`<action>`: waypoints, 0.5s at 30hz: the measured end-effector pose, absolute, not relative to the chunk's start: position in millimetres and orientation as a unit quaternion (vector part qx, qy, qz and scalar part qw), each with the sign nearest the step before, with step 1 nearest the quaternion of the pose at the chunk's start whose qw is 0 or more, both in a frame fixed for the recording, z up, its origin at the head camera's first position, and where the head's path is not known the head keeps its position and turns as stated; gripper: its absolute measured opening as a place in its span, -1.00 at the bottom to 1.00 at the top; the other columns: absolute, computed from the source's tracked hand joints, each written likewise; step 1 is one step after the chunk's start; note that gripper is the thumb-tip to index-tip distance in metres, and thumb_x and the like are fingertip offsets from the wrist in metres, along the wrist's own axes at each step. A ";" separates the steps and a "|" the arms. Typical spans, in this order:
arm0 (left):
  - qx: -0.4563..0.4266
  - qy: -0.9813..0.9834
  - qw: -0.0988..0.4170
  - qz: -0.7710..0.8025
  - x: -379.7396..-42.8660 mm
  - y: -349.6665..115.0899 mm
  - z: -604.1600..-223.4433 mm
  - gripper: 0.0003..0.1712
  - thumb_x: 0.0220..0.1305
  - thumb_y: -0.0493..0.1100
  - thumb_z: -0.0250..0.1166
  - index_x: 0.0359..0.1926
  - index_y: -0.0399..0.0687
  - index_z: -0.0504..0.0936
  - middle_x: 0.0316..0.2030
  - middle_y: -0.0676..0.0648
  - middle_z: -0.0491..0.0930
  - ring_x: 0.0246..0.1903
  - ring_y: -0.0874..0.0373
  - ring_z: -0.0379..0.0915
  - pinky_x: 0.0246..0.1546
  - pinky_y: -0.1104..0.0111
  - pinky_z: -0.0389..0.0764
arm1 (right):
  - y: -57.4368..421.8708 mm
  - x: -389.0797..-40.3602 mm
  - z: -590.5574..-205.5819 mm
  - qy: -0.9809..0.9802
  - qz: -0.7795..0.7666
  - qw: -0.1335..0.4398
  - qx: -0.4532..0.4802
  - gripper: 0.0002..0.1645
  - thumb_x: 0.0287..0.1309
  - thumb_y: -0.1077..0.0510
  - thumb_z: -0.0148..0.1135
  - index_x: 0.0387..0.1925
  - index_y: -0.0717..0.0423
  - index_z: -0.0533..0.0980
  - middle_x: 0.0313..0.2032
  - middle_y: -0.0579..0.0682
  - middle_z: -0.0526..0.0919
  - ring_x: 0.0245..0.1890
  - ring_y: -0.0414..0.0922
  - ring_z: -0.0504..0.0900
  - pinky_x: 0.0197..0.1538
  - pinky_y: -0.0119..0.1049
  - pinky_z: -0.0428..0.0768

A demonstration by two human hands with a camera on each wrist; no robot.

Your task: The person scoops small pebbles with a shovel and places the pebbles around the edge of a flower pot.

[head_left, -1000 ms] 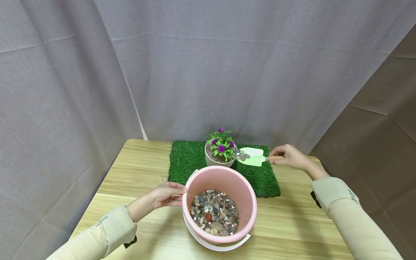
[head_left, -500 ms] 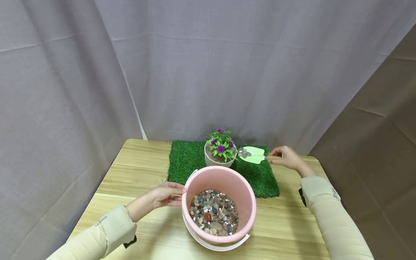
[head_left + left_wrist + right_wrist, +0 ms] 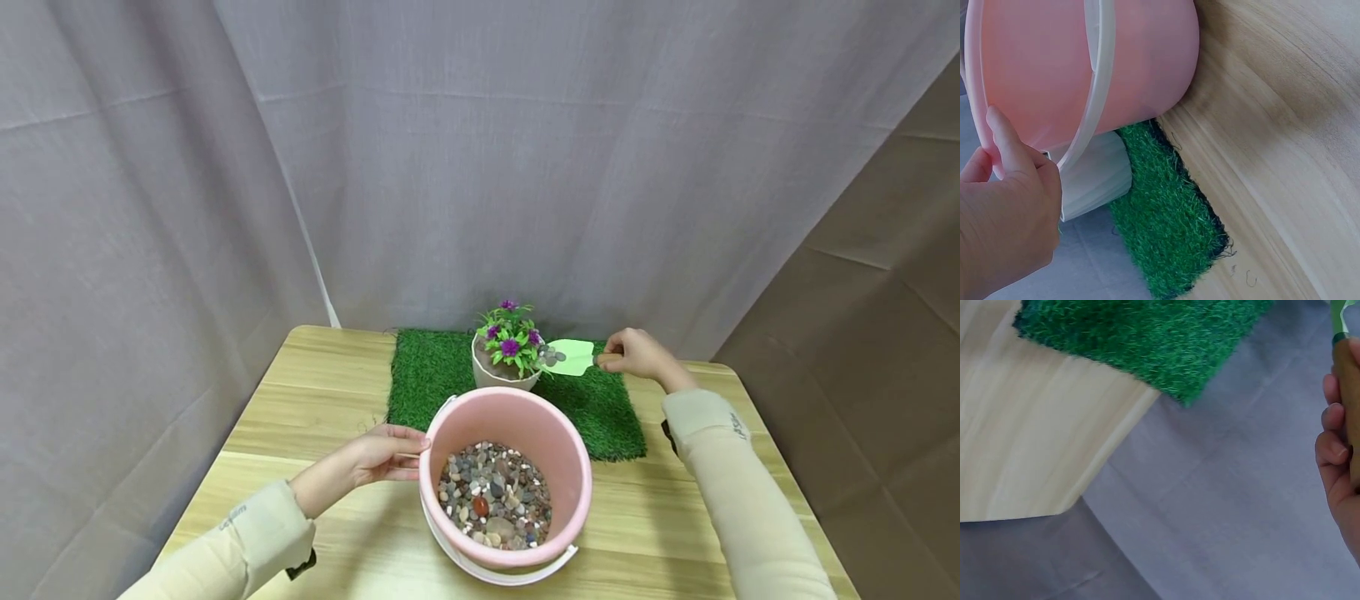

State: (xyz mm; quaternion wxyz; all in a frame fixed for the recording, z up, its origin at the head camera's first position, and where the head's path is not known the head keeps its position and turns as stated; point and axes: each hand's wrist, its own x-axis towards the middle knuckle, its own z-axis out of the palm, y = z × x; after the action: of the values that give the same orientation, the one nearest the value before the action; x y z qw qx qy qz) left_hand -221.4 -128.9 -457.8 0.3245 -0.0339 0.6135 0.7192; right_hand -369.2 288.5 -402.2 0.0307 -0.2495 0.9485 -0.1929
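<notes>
Wood-grain tabletop (image 3: 330,367) stretches out left of centre, its right edge beyond the right hand (image 3: 639,356) — and that hand grips the trowel (image 3: 574,357), pebbles (image 3: 551,356) aboard, tip at the flowerpot (image 3: 491,380), mid-frame! Lower centre, the left hand (image 3: 378,454) pinches the pink bucket (image 3: 517,417) by its left rim.

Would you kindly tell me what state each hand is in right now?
Left hand: closed, holding the pink bucket at its rim.
Right hand: closed, holding the trowel, with pebbles on it.
</notes>
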 end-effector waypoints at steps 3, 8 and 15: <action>-0.035 0.613 0.322 0.720 -221.1 -129.0 -459.5 -0.69 0.28 -0.32 0.14 0.01 -0.41 0.46 -0.44 0.00 0.63 -0.45 0.29 0.61 -0.19 0.38 0.76 | 279.7 -370.9 -394.4 0.951 -0.172 0.034 -0.253 -0.80 0.00 0.20 0.31 -0.64 0.16 0.55 -0.73 -0.16 0.39 -0.69 -0.26 0.23 -0.59 -0.47 0.27; -0.034 0.612 0.323 0.721 -221.0 -129.2 -460.4 -0.68 0.28 -0.32 0.15 0.02 -0.42 0.45 -0.42 -0.01 0.64 -0.45 0.28 0.61 -0.19 0.39 0.76 | 267.0 -370.5 -385.4 0.960 -0.130 0.043 -0.243 -0.66 0.01 0.18 0.28 -0.75 0.04 0.36 -0.76 -0.19 0.21 -0.70 -0.26 0.16 -0.58 -0.47 0.21; -0.030 0.609 0.324 0.723 -220.9 -129.4 -460.0 -0.67 0.28 -0.32 0.15 0.03 -0.43 0.45 -0.43 -0.01 0.65 -0.45 0.28 0.62 -0.21 0.41 0.76 | 259.3 -364.3 -378.2 0.967 -0.099 0.040 -0.232 -0.49 0.03 0.19 0.28 -0.79 -0.06 0.16 -0.76 -0.19 0.09 -0.69 -0.25 0.06 -0.58 -0.48 0.09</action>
State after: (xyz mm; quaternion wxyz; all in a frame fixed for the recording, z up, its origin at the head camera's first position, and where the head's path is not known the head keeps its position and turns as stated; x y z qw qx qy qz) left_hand -220.9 -129.4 -460.0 0.3242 -0.0304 0.6090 0.7232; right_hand -364.3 259.3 -378.2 0.0400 -0.2318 0.9669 -0.0992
